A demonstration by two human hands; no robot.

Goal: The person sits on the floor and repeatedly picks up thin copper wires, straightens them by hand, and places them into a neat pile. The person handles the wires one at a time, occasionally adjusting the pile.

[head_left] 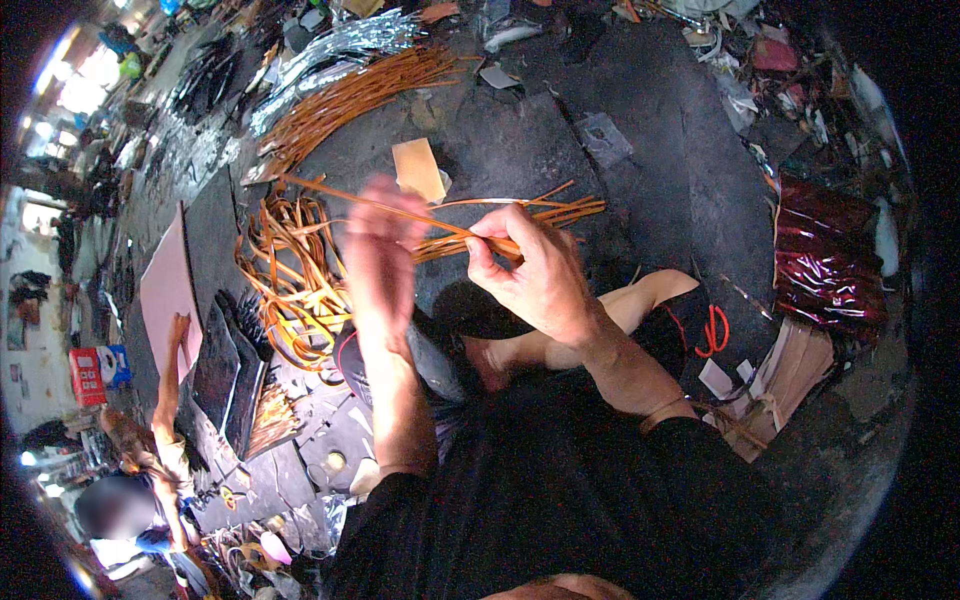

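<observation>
Pinched between the thumb and fingers of my right hand [535,265] is a thin orange-brown strip [440,219], perhaps with others bunched at the grip. Its long free end slants up and left past my left hand [385,245]. That hand is raised and smeared by motion, so its fingers and any hold on the strip are unclear. Behind my hands, a small bundle of similar strips [570,211] lies on the dark floor. A tangle of tan and orange bands [295,270] sits left of my left hand. Just beyond it rests a small yellowish rectangular piece [418,168].
Brown strips [350,100] and silvery strips [340,55] lie in rows at the far left. At right are a shiny dark-red sheet [830,255] and red-handled scissors [713,332]. To the left, another person's hand [178,325] touches a pink sheet [165,285].
</observation>
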